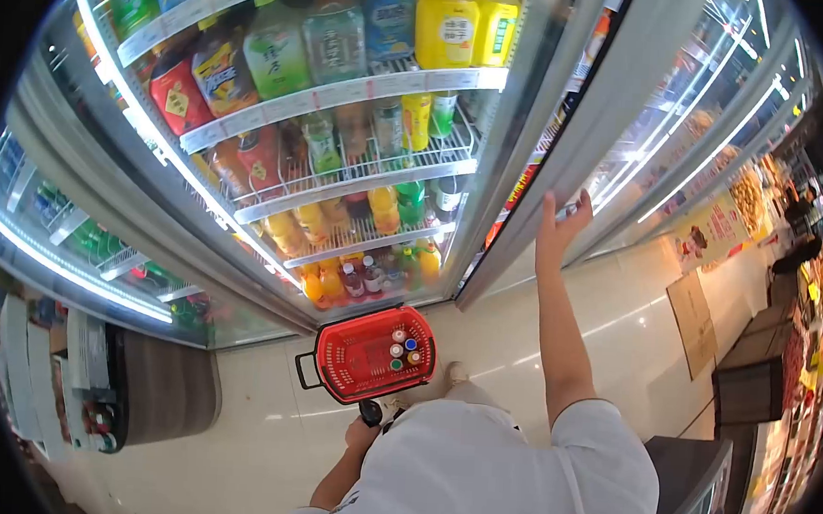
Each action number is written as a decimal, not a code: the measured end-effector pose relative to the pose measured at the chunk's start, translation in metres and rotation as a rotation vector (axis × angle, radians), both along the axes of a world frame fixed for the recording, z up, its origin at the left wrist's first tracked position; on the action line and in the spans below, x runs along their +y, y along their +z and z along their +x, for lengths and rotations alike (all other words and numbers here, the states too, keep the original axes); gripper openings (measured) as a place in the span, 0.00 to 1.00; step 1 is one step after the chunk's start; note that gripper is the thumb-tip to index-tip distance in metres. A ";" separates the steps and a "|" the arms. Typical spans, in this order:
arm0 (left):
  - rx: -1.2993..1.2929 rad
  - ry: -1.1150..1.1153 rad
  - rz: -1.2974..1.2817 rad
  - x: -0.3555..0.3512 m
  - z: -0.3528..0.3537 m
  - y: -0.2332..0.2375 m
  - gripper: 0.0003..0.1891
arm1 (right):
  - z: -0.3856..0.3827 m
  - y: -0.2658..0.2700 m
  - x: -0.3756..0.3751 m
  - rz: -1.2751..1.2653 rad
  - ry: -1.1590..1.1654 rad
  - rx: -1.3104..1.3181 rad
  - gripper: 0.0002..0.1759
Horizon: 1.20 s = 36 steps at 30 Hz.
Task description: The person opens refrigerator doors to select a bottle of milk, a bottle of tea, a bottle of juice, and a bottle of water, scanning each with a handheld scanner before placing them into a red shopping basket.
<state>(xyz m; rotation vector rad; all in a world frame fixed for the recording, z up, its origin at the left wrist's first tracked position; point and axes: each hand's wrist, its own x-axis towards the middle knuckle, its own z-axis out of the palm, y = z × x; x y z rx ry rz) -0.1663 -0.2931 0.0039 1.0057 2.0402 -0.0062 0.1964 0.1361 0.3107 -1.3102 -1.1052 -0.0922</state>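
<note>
My left hand (361, 435) is closed around the black handle (370, 412) of a red shopping basket (344, 352). The basket rests on the floor, and the caps of several bottles (397, 350) show inside it. Up on the right, my right hand (564, 231) is at the grey frame of a glass cooler door (618, 109), fingers apart and fingertips against the frame. That door stands swung out. Behind it the cooler shelves (346, 88) carry rows of drink bottles, among them a yellow bottle (445, 23) and a green bottle (275, 51).
A second cooler with a lit glass door (82, 256) stands at the left. On the right are a flat cardboard sheet (690, 324) on the floor, a poster (714, 233) and stacked goods on display. A dark rounded counter end (172, 393) is at lower left.
</note>
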 end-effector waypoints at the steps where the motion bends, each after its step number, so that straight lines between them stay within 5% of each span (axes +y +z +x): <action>1: 0.000 -0.015 0.001 0.002 0.001 0.000 0.29 | 0.006 0.007 0.009 0.005 -0.015 0.005 0.39; 3: 0.003 -0.019 0.025 0.005 0.005 0.001 0.29 | 0.012 0.020 0.018 -0.037 0.183 0.181 0.34; 10: 0.049 -0.064 0.051 0.014 0.039 0.003 0.28 | 0.027 0.041 0.003 -0.182 0.211 0.148 0.21; 21: 0.076 -0.037 0.165 0.028 0.114 0.010 0.27 | 0.069 0.047 -0.038 -0.165 0.524 0.325 0.19; 24: 0.045 -0.156 0.176 0.042 0.120 0.015 0.25 | 0.102 0.042 -0.073 -0.274 0.472 0.134 0.18; 27: 0.063 -0.285 0.124 0.054 0.120 0.011 0.25 | 0.130 0.034 -0.117 -0.155 0.539 0.282 0.16; 31: 0.022 -0.358 0.146 0.063 0.114 0.022 0.29 | 0.194 0.016 -0.188 -0.160 0.298 0.219 0.21; 36: -0.009 -0.366 0.061 0.065 0.104 0.012 0.26 | 0.289 -0.039 -0.250 0.098 0.165 0.589 0.30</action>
